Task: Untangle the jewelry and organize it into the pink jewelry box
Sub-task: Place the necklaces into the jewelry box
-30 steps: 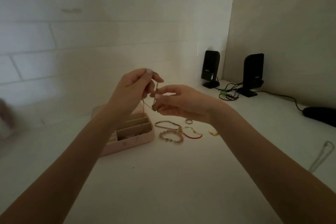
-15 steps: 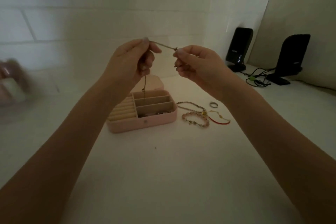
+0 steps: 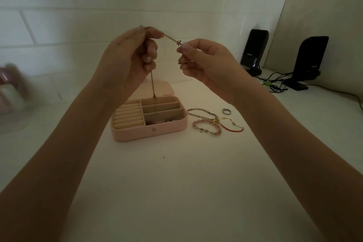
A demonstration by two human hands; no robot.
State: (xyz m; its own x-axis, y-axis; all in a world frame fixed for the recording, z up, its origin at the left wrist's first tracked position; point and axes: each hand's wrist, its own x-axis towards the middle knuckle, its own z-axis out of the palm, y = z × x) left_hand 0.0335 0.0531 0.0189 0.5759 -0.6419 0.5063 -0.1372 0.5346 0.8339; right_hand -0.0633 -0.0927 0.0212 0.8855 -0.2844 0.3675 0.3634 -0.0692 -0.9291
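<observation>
- White desk (image 3: 176, 192) fills the near ground, with both forearms reaching over it toward 12 o'clock.
- Just beyond, the left hand (image 3: 127, 61) pinches a thin gold chain (image 3: 152, 82) between thumb and forefinger, the other fingers curled in; the right hand (image 3: 204, 61) pinches the same chain at a small knot or charm (image 3: 178, 43), fingers likewise curled.
- Between the hands a short run of chain is pulled taut, its long axis sloping from 10 o'clock at the left hand down to 4 o'clock at the right. The rest hangs straight down from the left hand along the 12-to-6 line, its loose end dangling over the box (whether it touches a compartment I cannot tell).
- Below and behind the hands sits the pink jewelry box (image 3: 149, 133), lid open toward 12 o'clock. Its long side runs 9 to 3. The frontmost right compartment holds a few dark pieces; the ring rolls on the left and the two other right compartments look unfilled.
- At 3 o'clock of the box, on the desk, lie a beaded bracelet (image 3: 206, 127), a red cord bracelet (image 3: 232, 128), a darker bead strand (image 3: 200, 114) and a ring (image 3: 226, 111), the three bracelets overlapping at a gold charm.
- My judgement: the task is early to midway. Some pieces are stowed, the chain is being freed, and four pieces wait.
- Farthest back, at 2 o'clock, two black speakers (image 3: 254, 51) with cables stand by the wall.
</observation>
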